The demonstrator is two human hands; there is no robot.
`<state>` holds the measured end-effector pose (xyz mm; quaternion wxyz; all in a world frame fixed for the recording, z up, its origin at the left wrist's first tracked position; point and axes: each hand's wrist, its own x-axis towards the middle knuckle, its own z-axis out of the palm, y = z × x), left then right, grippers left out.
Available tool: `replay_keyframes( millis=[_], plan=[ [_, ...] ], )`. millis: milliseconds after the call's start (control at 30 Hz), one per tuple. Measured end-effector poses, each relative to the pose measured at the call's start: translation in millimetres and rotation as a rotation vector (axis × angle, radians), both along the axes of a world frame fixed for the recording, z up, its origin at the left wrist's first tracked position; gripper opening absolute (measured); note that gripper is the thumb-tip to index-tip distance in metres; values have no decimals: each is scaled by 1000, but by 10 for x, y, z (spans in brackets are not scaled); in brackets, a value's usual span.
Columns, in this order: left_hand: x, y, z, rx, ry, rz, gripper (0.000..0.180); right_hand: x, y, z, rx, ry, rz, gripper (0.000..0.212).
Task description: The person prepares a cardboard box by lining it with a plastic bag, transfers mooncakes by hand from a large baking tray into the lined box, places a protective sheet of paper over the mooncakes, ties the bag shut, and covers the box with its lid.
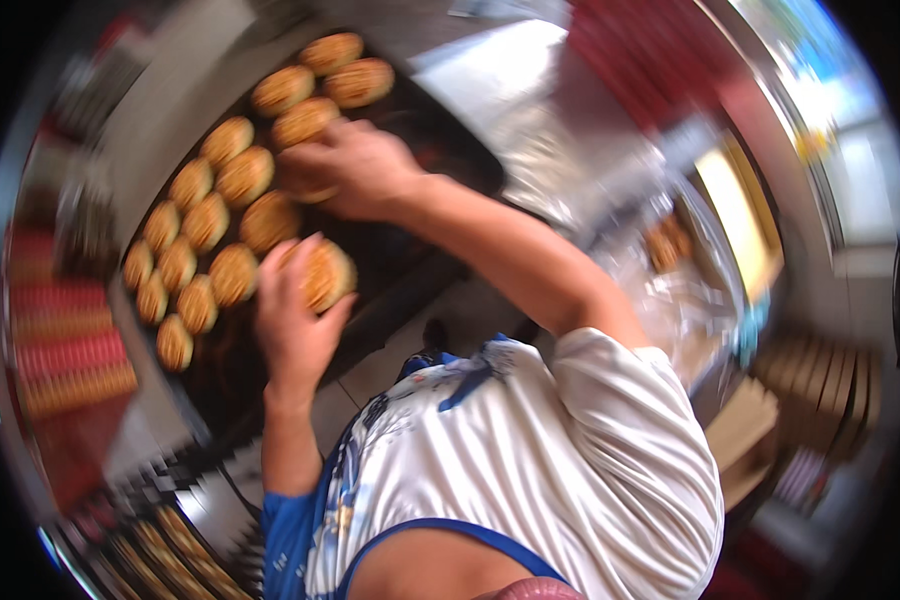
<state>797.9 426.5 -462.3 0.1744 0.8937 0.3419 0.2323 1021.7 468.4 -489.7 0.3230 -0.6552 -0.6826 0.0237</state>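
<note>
Many round, golden-brown pastries with dark scored lines on top lie in rows on a dark baking tray. My left hand, at the tray's near edge, has its thumb and fingers round one pastry, held tilted with its scored face up. Farther off, my right hand reaches across the tray from the right. Its fingers curl down over another pastry, of which only a browned edge shows below the palm. Motion blurs this hand somewhat.
To the right stands a container lined with clear plastic, with browned pastries in it. Folded cardboard is stacked beyond. Red-and-tan stacked packages stand left of the tray. More baked goods sit in rows at lower left.
</note>
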Motion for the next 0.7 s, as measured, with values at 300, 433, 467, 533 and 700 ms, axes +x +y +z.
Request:
replay_keyframes(
  millis=[300, 433, 467, 533, 700],
  plan=[
    [712, -230, 183, -711, -677, -170, 85, 940, -1958, 49, 549, 746, -215, 88],
    [2212, -935, -302, -1127, -342, -576, 79, 1566, -3565, -941, 522, 1145, -852, 82],
    [2579, -1154, -586, -1176, -309, -673, 72, 1677, -3893, -1169, 544, 1131, -1025, 82],
    [3275, -1657, -1052, -959, -165, -808, 70, 1914, -4511, -1776, 421, 866, -1316, 84],
    [4362, -2462, -2036, -186, -3, -971, 70, 2117, -4657, -2225, 117, 587, -1571, 91]
  ],
)
